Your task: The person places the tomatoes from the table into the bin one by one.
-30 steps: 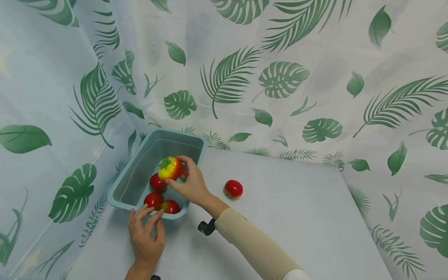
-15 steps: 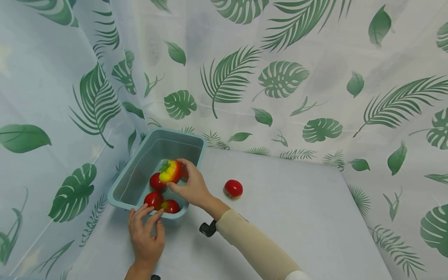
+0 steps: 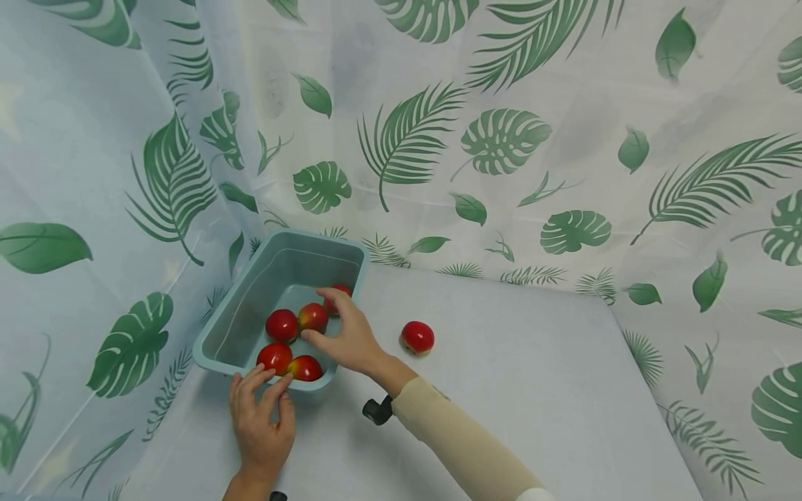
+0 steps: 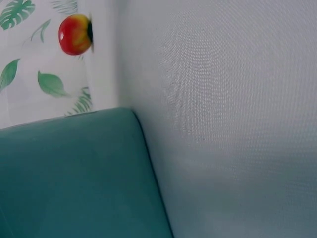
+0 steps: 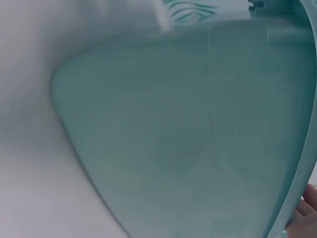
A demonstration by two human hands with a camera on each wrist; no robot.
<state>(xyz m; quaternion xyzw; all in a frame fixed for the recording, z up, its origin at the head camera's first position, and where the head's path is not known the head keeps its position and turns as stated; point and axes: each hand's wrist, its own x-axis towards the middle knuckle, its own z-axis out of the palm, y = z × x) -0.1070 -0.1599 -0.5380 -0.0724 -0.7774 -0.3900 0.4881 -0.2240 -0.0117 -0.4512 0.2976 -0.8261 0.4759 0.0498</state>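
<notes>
A blue-green plastic bin (image 3: pixel 216 351) stands at the left with several shiny red persimmons inside. My right hand (image 3: pixel 351 339) hangs over its right side, thumb and fingers spread apart with nothing between them. Under their gap lies one red-and-yellow persimmon (image 3: pixel 313 317), beside a redder persimmon (image 3: pixel 282 325). Another persimmon (image 3: pixel 338 299) is partly hidden behind my right fingers. My left hand (image 3: pixel 263 424) rests its extended fingertips on the front rim, near two persimmons (image 3: pixel 274 358) at that end. In the right wrist view, my left fingers (image 5: pixel 304 215) touch the rim.
One red persimmon (image 3: pixel 418 337) lies on the white table (image 3: pixel 520 376), right of the bin; the left wrist view shows a persimmon (image 4: pixel 75 34) beyond the bin wall (image 4: pixel 74 168). A leaf-patterned curtain (image 3: pixel 426 139) encloses the back and sides. A black wrist mount (image 3: pixel 377 410) hangs under my right wrist.
My right hand has lowered slightly and let go of the red-and-yellow persimmon, which now lies in the bin with its green calyx out of sight. My left hand stays at the rim.
</notes>
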